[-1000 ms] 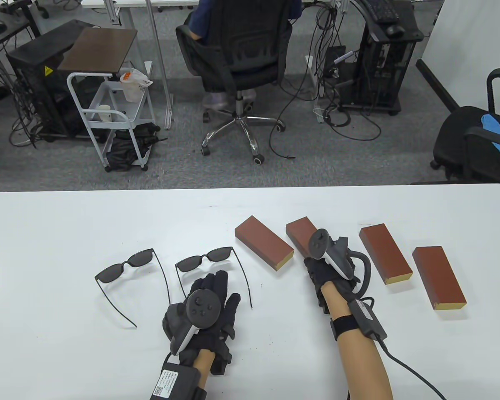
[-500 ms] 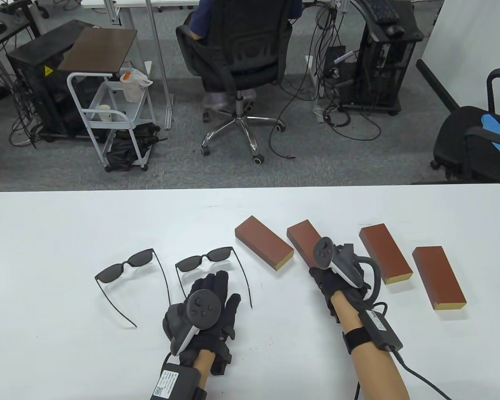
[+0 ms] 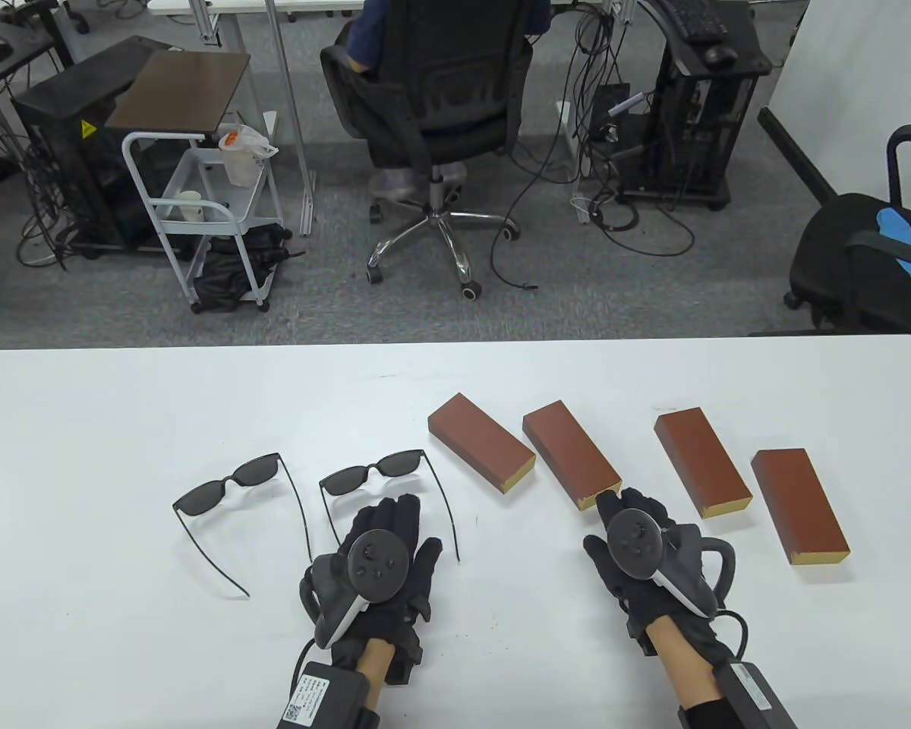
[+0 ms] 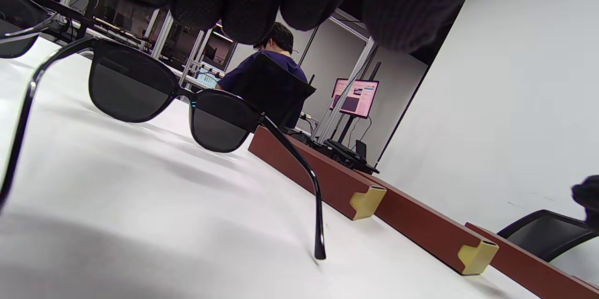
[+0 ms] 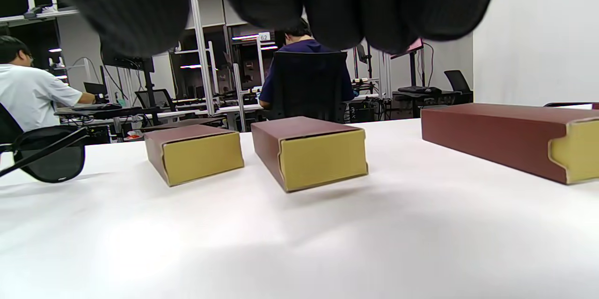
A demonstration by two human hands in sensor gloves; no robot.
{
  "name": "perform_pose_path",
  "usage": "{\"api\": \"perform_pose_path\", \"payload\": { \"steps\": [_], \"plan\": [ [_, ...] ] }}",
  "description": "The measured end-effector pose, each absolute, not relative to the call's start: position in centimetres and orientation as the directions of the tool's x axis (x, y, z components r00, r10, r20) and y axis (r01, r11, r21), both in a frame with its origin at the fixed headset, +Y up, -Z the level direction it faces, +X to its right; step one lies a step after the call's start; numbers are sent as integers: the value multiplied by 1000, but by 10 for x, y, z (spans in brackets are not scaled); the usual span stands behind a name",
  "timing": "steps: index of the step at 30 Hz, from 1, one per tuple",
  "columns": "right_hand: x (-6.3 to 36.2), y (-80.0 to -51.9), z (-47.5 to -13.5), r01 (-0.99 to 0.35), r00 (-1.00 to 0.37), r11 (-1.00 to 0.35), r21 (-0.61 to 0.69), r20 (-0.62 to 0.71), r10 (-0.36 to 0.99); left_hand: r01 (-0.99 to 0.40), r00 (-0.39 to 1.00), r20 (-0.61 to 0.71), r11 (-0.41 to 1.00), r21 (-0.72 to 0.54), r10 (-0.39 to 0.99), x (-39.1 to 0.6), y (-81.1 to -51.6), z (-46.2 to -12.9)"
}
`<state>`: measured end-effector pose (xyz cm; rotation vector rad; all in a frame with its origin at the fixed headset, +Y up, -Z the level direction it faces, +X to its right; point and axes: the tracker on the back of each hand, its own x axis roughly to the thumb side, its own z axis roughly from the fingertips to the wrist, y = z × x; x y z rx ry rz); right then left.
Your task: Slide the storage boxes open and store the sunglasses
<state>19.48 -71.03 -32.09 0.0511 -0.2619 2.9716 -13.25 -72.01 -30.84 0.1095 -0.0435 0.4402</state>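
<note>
Right grip (image 3: 638, 550) released, just short of second box (image 3: 571, 454); left grip (image 3: 383, 558) released between sunglasses (image 3: 383, 472) arms.

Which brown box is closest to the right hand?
The second box from the left: its yellow end sits just beyond the right hand. The other three lie farther off.

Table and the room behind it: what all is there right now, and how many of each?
Storage boxes: four, reddish-brown with yellow ends, all shut, in a row on the table's right half.
Sunglasses: two, black, arms unfolded, on the left half.
Table: one, white.
Office chair: one, black, a person seated, beyond the table.
Cart: one, white, far left.
Left hand: black glove, flat between one pair's arms.
Right hand: black glove, just short of the second box.
</note>
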Motion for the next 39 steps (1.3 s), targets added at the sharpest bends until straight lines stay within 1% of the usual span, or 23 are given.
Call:
{"api": "perform_pose_path", "payload": {
  "steps": [4, 6, 8, 12, 14, 17, 21, 24, 25, 27, 31, 34, 37, 39],
  "plan": [
    [196, -721, -319, -160, -987, -971, -180, 65, 150, -405, 914, 58, 908, 106, 401, -135, -719, -312],
    [195, -723, -319, -155, -987, -977, -148, 70, 146, -393, 920, 44, 914, 105, 390, -136, -719, -315],
    [194, -722, -318, -145, -987, -978, -151, 85, 134, -383, 924, 23, 918, 106, 383, -140, -717, -321],
    [195, -723, -319, -140, -987, -981, -137, 93, 128, -372, 923, -66, 922, 111, 380, -150, -710, -337],
    [199, -722, -319, -126, -990, -982, -142, 84, 115, -306, 943, -99, 944, 122, 319, -158, -705, -347],
    [205, -719, -320, -96, -994, -984, -153, 67, 87, -208, 963, -154, 973, 101, 222, -170, -698, -366],
    [216, -719, -322, -142, -990, -979, -147, 33, 139, -116, 967, -221, 992, 48, 124, -183, -697, -392],
    [223, -720, -323, -153, -988, -979, -136, 12, 153, -40, 973, -226, 999, -1, 39, -186, -698, -409],
    [225, -720, -323, -159, -987, -979, -129, 9, 159, -16, 977, -215, 1000, -14, 13, -186, -698, -413],
    [229, -722, -325, -189, -982, -978, -91, 27, 188, 65, 987, -146, 998, -7, -65, -183, -700, -424],
    [239, -723, -327, -237, -971, -967, -93, 15, 237, 167, 977, -118, 981, -101, -178, -175, -706, -440],
    [242, -726, -327, -241, -970, -968, -70, 14, 241, 215, 964, -121, 962, -169, -236, -169, -715, -450],
    [242, -726, -327, -219, -976, -974, -66, 22, 218, 238, 958, -117, 953, -185, -262, -163, -721, -455],
    [242, -726, -328, -238, -971, -970, -47, 37, 236, 251, 951, -129, 946, -207, -280, -159, -725, -458]
  ]
}}
